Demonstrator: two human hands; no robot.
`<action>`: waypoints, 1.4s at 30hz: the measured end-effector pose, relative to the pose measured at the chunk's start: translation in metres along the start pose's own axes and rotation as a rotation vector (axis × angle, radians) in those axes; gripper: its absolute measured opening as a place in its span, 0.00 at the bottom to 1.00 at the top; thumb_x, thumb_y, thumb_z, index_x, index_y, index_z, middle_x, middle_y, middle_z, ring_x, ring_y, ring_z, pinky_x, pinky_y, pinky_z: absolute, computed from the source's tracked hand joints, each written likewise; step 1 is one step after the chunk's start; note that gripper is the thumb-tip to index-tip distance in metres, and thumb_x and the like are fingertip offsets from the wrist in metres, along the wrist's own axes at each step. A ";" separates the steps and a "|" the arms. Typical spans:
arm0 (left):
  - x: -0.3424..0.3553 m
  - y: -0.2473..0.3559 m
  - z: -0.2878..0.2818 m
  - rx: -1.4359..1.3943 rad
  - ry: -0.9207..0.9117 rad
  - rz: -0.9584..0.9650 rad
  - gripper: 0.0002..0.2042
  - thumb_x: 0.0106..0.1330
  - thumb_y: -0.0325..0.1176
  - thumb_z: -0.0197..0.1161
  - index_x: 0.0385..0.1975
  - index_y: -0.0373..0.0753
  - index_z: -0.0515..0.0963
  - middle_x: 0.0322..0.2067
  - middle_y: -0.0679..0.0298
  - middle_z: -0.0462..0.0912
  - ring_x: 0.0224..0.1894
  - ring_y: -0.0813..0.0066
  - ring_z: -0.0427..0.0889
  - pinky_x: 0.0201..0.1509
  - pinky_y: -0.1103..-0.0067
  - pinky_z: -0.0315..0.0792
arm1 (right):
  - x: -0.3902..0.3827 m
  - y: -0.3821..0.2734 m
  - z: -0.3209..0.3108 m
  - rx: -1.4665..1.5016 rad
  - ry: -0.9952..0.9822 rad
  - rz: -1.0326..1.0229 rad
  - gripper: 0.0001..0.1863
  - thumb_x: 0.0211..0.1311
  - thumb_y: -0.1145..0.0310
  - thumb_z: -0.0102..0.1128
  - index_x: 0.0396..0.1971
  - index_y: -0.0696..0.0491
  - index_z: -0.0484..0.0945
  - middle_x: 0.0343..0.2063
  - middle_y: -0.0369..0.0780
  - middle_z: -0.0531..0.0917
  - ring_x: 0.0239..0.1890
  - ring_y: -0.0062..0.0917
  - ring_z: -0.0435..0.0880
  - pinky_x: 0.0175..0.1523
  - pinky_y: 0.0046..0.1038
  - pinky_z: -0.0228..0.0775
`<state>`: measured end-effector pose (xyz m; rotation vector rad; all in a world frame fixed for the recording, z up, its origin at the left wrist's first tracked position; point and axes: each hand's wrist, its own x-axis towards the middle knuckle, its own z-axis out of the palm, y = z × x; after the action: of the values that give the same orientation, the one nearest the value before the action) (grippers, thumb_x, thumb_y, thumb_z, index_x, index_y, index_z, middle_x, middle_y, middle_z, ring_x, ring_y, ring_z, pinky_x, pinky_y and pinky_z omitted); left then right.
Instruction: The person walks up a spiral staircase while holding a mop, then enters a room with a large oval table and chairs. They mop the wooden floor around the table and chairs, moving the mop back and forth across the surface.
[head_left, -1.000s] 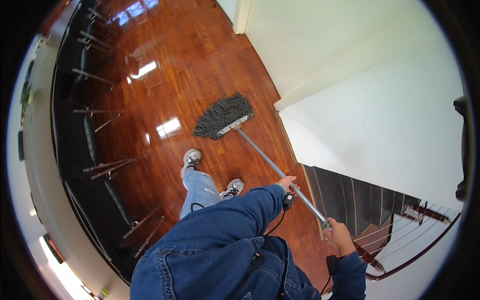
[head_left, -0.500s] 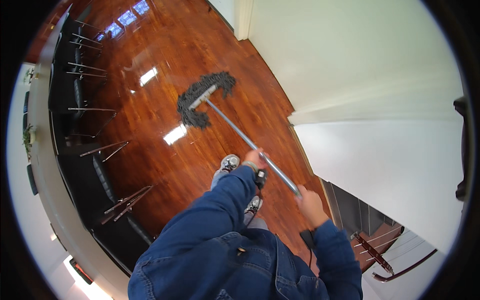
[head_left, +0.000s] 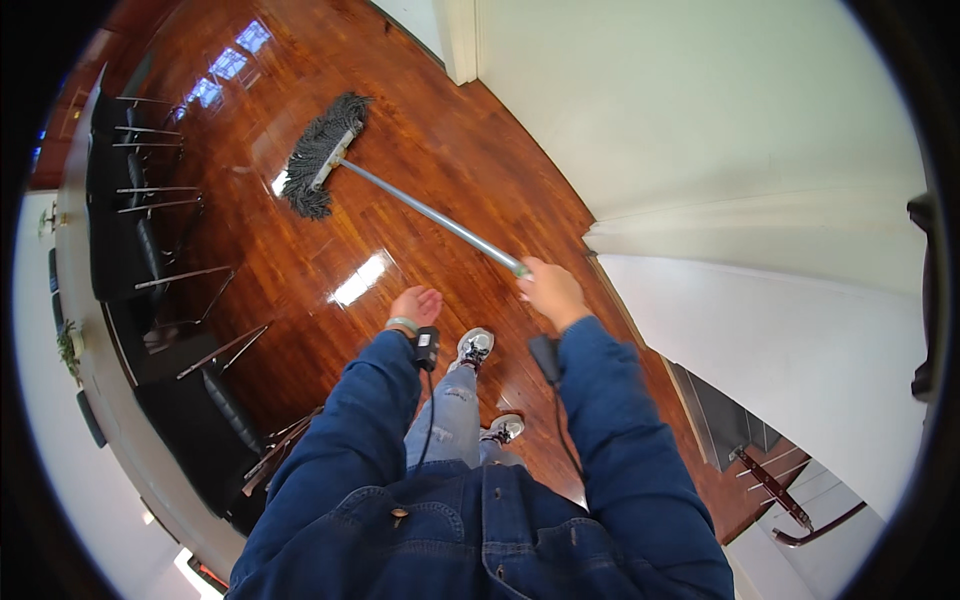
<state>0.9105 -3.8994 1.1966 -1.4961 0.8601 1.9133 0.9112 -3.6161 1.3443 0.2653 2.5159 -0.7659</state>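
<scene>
A dust mop with a shaggy dark grey head (head_left: 322, 155) lies on the glossy reddish-brown wood floor, ahead and to the left. Its silvery handle (head_left: 430, 213) slants back toward me, and my right hand (head_left: 555, 291) is wrapped round its end. Off the handle, my left hand (head_left: 417, 304) hangs over the floor with nothing in it, fingers loosely bent and apart from the palm. A small black device (head_left: 427, 348) is strapped at the left wrist. Below the hands show my shoes (head_left: 474, 347) and jeans.
Along the left stands a row of black chairs (head_left: 190, 400) with metal legs. A pale wall (head_left: 690, 110) runs up the right, with a white panel (head_left: 745, 330) nearer me. At lower right, stairs with a dark red railing (head_left: 775, 488) drop away. Light reflects off the floor (head_left: 480, 150).
The mop head has moved forward and left across the floor. My left hand has come off the handle and drawn left, while my right hand, still gripping, has reached forward and left.
</scene>
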 end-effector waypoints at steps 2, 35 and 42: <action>0.001 -0.040 0.028 0.105 -0.091 -0.090 0.16 0.68 0.39 0.49 0.50 0.34 0.68 0.48 0.54 0.77 0.43 0.57 0.77 0.48 0.63 0.74 | -0.038 0.044 -0.020 0.097 -0.028 0.051 0.15 0.55 0.62 0.56 0.43 0.47 0.77 0.24 0.42 0.84 0.29 0.36 0.84 0.36 0.37 0.73; -0.016 -0.124 0.193 0.526 -0.369 0.034 0.29 0.70 0.43 0.50 0.67 0.40 0.52 0.68 0.56 0.54 0.67 0.59 0.59 0.70 0.60 0.47 | -0.126 0.104 -0.028 0.118 0.232 0.215 0.15 0.55 0.63 0.59 0.42 0.51 0.77 0.27 0.49 0.82 0.32 0.46 0.81 0.37 0.44 0.72; -0.039 -0.135 0.146 0.386 -0.224 -0.023 0.17 0.69 0.40 0.51 0.54 0.41 0.66 0.49 0.59 0.77 0.48 0.64 0.78 0.48 0.69 0.70 | -0.105 0.140 -0.053 0.213 0.212 0.240 0.13 0.55 0.61 0.56 0.38 0.50 0.79 0.25 0.43 0.84 0.32 0.40 0.83 0.39 0.39 0.73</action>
<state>0.9311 -3.7029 1.2403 -1.0393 1.0309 1.7342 1.0246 -3.4747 1.3704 0.7437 2.5317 -0.9488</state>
